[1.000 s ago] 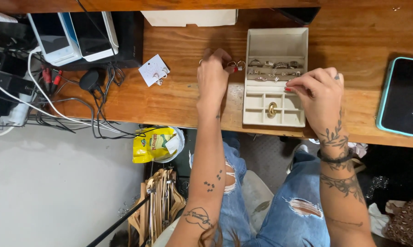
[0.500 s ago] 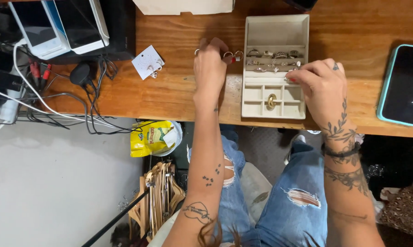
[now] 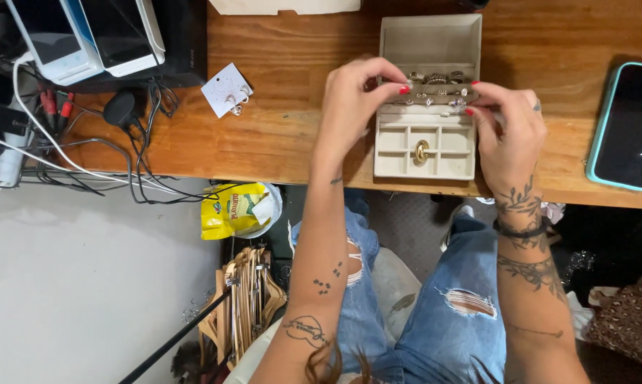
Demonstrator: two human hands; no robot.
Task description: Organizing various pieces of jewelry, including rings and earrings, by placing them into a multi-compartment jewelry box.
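Here, nearest the person, the small cream jewellery box with square compartments (image 3: 426, 107) sits open at the edge of the wooden desk (image 3: 278, 135), between the two hands. Just below the fingertips a single gold ring (image 3: 421, 151) lies in a middle compartment. The left hand (image 3: 353, 99) is curled, thumb and forefinger pinched close at the left end of the row of rings in the padded slot (image 3: 438, 91); whether it grips one cannot be told. The right hand (image 3: 509, 131) is likewise curled at the row's right end, its fingertips touching the rings. The rings look light, hard and slippery, best nipped by the band; the box seems light and liable to slide. Beyond the fingertips stands the raised lid (image 3: 431, 41).
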